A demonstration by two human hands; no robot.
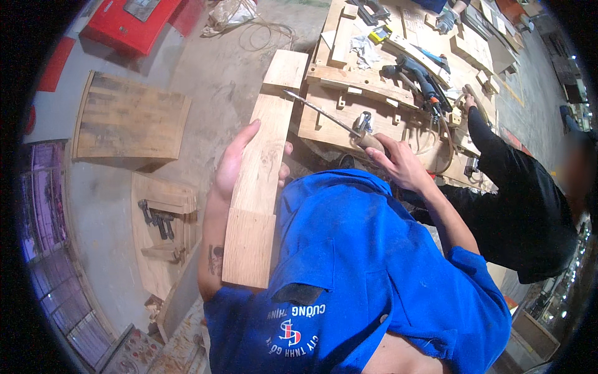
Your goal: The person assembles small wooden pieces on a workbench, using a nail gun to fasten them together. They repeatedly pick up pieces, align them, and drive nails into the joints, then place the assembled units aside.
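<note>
My left hand (235,161) is closed around a long pale wooden piece (265,143), thumb on one side and fingertips showing on the other. The piece stands upright in front of my chest, with a thicker block at each end. In my right hand (402,163) is the wooden handle of a chisel (333,118), whose long thin metal shaft points up and left. Its tip lies at the joint below the upper end block; whether it touches the wood I cannot tell.
Ahead and right, a wooden workbench (367,85) carries a power drill (420,81), a clamp (366,12) and wood strips. A person in black (511,193) reaches over it from the right; a gloved hand (446,22) is at its far side. Wooden panels (131,118) stand left, below a red box (128,25).
</note>
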